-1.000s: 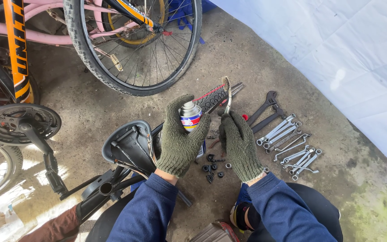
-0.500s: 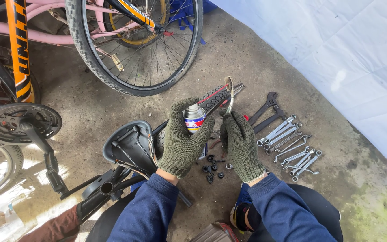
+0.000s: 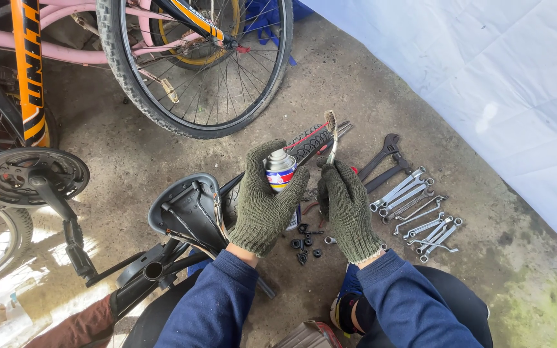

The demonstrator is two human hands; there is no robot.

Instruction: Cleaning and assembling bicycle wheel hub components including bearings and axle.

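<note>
To my left lie the black crank and chainring (image 3: 30, 177) and the upturned black saddle (image 3: 185, 209); just right of it my gloved left hand (image 3: 262, 200) wraps a small spray can (image 3: 280, 171), held upright with its long axis pointing away from me, its label banded blue, red and white under a silver shoulder. Just beside it, my right hand (image 3: 349, 209) is closed on a thin brush (image 3: 332, 135), bristles up and level with the can's top, nearer the can than anything else. Farther right, the row of wrenches (image 3: 417, 209) lies on the concrete.
</note>
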